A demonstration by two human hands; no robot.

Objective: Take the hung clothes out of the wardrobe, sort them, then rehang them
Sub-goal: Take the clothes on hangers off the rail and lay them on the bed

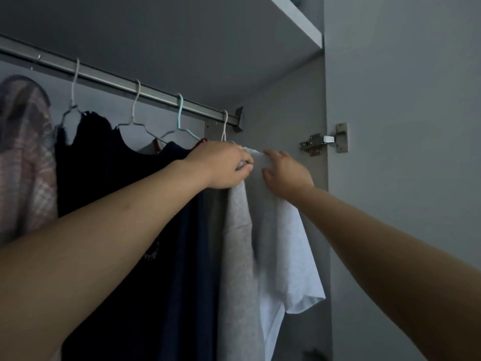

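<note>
- Inside a grey wardrobe, a brushed metal hanging rail (109, 78) runs from upper left down to a bracket at right, under a grey shelf (299, 20).
- At the rail's far right end hangs a pale grey and white short-sleeved shirt (276, 230) on a thin white wire hanger (224, 126), just beside the wardrobe's side wall.
- The left hand (223, 166) grips the shirt's shoulder at the top, fingers curled round the fabric just below the hanger's hook.
- The right hand (285, 173) rests against the shirt's other shoulder, fingers spread and fairly straight, thumb apart; whether it pinches any cloth cannot be told.
- The shirt's long axis runs straight down from the hook; its shoulders lie crosswise to the rail, with a white sleeve pointing down and right.
- To its left hang dark navy and black garments (145, 204) on white and light blue wire hangers, and a pink checked garment (26, 157) at the far left edge.
- A silver door hinge (324, 140) sits on the side wall to the right.
- Judgement: the step looks like settling or lifting this shirt on its hanger. To do it well, steady both shoulders evenly, keep the hook square over the rail, and avoid dragging the neighbouring dark garment.
</note>
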